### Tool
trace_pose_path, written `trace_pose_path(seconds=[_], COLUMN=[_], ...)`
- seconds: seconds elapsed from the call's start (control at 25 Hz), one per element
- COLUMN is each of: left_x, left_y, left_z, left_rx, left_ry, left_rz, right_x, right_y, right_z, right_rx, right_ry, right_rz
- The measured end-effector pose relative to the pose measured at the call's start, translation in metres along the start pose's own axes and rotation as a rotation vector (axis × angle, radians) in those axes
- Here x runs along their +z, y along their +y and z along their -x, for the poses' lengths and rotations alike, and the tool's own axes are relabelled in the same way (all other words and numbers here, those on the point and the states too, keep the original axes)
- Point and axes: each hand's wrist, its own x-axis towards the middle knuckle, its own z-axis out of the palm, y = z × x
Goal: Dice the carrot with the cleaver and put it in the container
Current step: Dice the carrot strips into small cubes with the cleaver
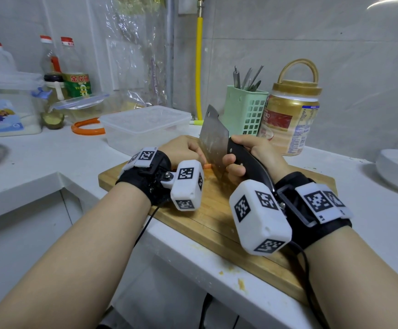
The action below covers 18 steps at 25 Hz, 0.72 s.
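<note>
My cleaver [213, 136] is dull smeared steel with a glossy black handle, over a matt wooden board [207, 214] and frosted plastic container [145, 127].

We have one view only, a wide-angle camera worn on the head, looking forward and down along both forearms. It sits close above the cutting board [207, 217] at the worktop [50, 153] edge, with the tiled wall [336, 55] closing the far side. Straight lines bow toward the frame edges. No second view shares this scene
</note>
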Motion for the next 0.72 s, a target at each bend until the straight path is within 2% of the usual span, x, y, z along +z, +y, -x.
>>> trace_pose_path(seconds=[0.36, 0.6, 0.72], left_x=[0.000, -0.001, 0.000], left_y=[-0.006, -0.008, -0.008], left_z=[-0.003, -0.003, -0.004], left_rx=[-0.045, -0.074, -0.066], left_ry=[0.029, 0.073, 0.029], left_rz=[0.027, 0.075, 0.009], right_x=[0.002, 0.010, 0.011], right_y=[-0.003, -0.002, 0.002], right_z=[-0.002, -0.007, -0.010], right_rx=[0.032, 0.034, 0.001], right_ry=[0.009, 0.072, 0.094], right_rz=[0.067, 0.149, 0.150])
